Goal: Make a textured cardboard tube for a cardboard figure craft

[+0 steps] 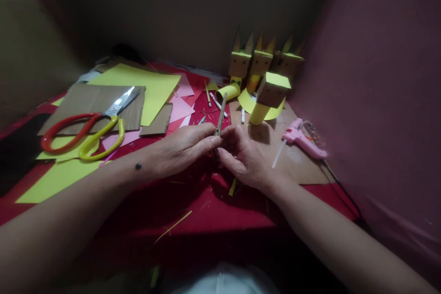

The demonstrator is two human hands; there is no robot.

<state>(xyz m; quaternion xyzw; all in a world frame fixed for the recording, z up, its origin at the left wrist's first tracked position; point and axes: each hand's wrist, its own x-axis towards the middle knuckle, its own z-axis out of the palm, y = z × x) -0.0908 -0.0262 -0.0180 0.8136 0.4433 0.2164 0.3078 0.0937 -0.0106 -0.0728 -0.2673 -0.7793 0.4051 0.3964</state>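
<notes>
Above the middle of the table, my left hand (193, 146) and my right hand (241, 157) meet with closed fingers around a narrow cardboard piece (222, 114). It is seen nearly edge-on and points up and away; its lower end is hidden by the fingers. Just beyond it lies a yellow paper tube (228, 92). A cardboard box on a yellow tube (274, 90) stands on a yellow paper disc (278, 111), to the far right of my hands. Below my right hand is a small yellow paper strip (233, 187).
Large scissors (115, 109) with red and yellow handles rest on cardboard (82, 101) and yellow paper (151, 80) at left. A pink glue gun (303, 140) with a cord lies at right. Several box-headed figures with pointed ears (240, 62) stand behind, on the red-covered table (193, 220).
</notes>
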